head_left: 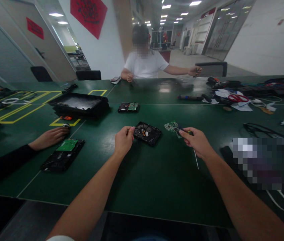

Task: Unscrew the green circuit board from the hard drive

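My left hand (pixel 124 140) is closed, thumb and fingers pinching the left edge of a black hard drive (pixel 153 135). The drive's underside faces up, with a round hub and a small orange-and-white part showing. To its right, my right hand (pixel 194 139) grips a green circuit board (pixel 172 126) between thumb and fingers, held apart from the drive. A screwdriver is tucked in that same hand; its thin metal shaft (pixel 196 160) points down toward me, and most of its handle is hidden by the fingers.
Another hard drive (pixel 128 107) lies beyond my left hand. A black tray (pixel 79 103) stands at the left. Nearby, a co-worker's hand (pixel 53 136) rests by a larger drive (pixel 63 155). A person (pixel 144 63) sits opposite. Red scissors (pixel 237 98), papers and cables clutter the right.
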Tool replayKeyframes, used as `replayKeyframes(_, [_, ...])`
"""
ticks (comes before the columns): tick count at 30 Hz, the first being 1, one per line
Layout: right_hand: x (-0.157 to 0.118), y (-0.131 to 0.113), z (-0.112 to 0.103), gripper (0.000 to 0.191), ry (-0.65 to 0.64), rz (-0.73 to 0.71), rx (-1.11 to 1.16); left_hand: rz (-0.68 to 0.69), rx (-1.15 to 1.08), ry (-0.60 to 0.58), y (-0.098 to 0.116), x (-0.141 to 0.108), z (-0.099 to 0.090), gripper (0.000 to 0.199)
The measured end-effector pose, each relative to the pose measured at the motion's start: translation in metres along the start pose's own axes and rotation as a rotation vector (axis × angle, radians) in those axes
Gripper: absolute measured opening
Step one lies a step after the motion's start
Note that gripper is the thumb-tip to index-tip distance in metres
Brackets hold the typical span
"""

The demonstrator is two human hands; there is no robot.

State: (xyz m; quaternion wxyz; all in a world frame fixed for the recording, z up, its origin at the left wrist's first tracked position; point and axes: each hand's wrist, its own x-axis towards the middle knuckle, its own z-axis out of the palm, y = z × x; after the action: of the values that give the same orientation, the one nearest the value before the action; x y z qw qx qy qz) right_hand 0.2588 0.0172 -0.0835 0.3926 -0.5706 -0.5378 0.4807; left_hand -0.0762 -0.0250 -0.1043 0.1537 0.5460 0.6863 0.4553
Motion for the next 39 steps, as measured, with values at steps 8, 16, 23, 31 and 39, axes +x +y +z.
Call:
replayKeyframes(8, [-0.007, -0.002, 0.023, 0.033, -0.164, 0.195, 0.296, 0.061, 0.026, -0.03, 0.012, -0.006, -0.003, 0.06])
replayKeyframes(16, [-0.016, -0.007, 0.033, 0.044, -0.271, 0.211, 0.322, 0.218, 0.04, -0.114, 0.014, -0.013, 0.004, 0.045])
replayKeyframes(23, [-0.017, -0.01, 0.035, 0.036, -0.305, 0.239, 0.31, 0.213, 0.06, -0.1, 0.014, -0.013, 0.002, 0.038])
replayKeyframes(31, [-0.022, -0.016, 0.034, 0.042, -0.343, 0.279, 0.177, 0.176, 0.022, -0.04, 0.003, -0.007, 0.005, 0.025])
replayKeyframes(39, [-0.021, -0.012, 0.031, 0.042, -0.457, 0.233, 0.172, 0.098, 0.07, -0.036, 0.007, -0.008, 0.001, 0.038])
